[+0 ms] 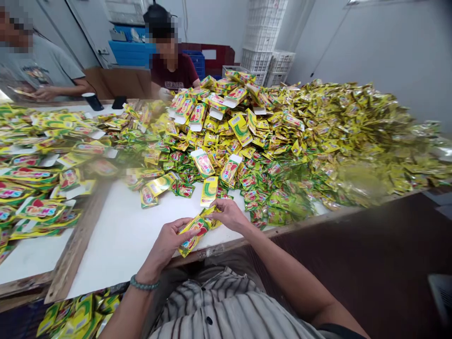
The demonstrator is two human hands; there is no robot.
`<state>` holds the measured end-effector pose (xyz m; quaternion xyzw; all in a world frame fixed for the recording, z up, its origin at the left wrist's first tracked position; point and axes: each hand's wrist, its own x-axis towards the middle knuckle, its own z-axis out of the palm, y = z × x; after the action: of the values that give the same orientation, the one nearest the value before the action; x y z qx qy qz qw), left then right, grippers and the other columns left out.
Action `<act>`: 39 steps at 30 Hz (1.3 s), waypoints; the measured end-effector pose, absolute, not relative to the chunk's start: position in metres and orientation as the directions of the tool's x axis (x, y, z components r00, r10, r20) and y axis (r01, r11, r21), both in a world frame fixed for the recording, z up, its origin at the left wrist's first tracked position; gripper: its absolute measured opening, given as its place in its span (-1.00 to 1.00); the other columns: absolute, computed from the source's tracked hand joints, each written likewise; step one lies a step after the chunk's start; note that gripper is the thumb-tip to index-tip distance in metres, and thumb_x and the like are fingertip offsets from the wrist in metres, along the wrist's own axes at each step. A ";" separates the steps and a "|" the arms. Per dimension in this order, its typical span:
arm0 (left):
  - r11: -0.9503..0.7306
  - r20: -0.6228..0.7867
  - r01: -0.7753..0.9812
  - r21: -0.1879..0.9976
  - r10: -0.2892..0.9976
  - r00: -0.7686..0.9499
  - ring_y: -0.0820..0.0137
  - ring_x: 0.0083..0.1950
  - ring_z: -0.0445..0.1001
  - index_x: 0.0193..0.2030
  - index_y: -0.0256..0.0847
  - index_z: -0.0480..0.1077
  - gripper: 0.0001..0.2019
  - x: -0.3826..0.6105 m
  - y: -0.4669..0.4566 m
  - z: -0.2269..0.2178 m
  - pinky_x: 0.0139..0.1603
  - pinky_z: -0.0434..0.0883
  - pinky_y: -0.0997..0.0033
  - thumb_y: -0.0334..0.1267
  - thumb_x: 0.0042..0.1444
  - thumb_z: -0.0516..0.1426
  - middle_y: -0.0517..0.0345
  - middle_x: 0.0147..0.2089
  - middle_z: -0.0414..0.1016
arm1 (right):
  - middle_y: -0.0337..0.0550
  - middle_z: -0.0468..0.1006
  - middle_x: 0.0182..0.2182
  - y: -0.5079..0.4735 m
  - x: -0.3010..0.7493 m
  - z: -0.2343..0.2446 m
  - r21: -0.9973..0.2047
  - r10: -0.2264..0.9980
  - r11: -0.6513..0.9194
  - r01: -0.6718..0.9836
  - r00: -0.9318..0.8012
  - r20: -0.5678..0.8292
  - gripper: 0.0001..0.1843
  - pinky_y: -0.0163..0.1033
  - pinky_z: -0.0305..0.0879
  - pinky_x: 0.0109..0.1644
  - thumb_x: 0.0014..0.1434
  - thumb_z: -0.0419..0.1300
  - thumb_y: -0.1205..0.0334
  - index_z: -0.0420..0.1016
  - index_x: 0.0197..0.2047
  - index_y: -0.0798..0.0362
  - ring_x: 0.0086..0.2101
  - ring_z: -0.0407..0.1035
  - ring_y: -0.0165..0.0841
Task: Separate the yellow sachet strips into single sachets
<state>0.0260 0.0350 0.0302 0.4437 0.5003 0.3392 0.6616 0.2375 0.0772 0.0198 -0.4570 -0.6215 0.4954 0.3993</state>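
Observation:
Near the table's front edge, my left hand is closed around a small yellow and green carton with a red fruit print, held tilted. At the carton's upper end, the fingers of my right hand pinch a small yellow packet. Whether the packet is partly inside the carton I cannot tell. Just beyond my hands lies a yellow carton with a green curved stripe. Two more printed cartons rest on the heap of small packets behind it.
A huge pile of yellow packets covers the right side. Flat cartons lie in stacks on the left, past a wooden strip. Two people sit across the table. White crates stand behind; more cartons lie below the table at lower left.

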 end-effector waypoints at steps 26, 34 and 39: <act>0.544 -0.481 -0.170 0.822 0.822 0.304 0.34 -0.34 0.57 -0.10 -0.25 0.54 -0.50 0.035 0.033 0.034 -0.29 0.47 0.44 -0.20 -0.27 0.41 0.08 -0.25 0.64 | -0.28 0.49 -0.45 0.043 0.228 0.043 -0.942 0.956 0.177 0.285 -0.279 0.095 -0.82 -0.35 0.24 -0.35 0.02 0.22 0.33 0.49 -0.24 0.05 -0.44 0.33 -0.42; 0.358 -0.342 -0.097 0.928 0.927 0.153 0.29 -0.20 0.57 -0.07 -0.23 0.52 -0.49 0.042 0.032 0.030 -0.16 0.49 0.39 -0.16 -0.23 0.40 0.11 -0.15 0.63 | -0.30 0.41 -0.50 0.045 0.230 0.042 -0.951 0.986 0.163 0.261 -0.072 0.150 -0.71 -0.31 0.24 -0.35 -0.06 0.33 0.19 0.43 -0.23 0.04 -0.47 0.28 -0.43; 0.418 -0.382 -0.116 0.901 0.891 0.246 0.32 -0.27 0.58 -0.13 -0.23 0.55 -0.52 0.039 0.030 0.040 -0.22 0.49 0.43 -0.22 -0.29 0.42 0.12 -0.22 0.64 | -0.36 0.35 -0.56 0.053 0.232 0.038 -0.996 0.987 0.003 0.091 -0.160 -0.011 -0.57 -0.35 0.19 -0.46 -0.24 0.43 0.07 0.34 -0.37 0.05 -0.54 0.23 -0.47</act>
<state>0.0388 0.0302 0.0401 0.3944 0.4913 0.3681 0.6838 0.2324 0.0532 0.0377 -0.4815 -0.5597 0.5164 0.4340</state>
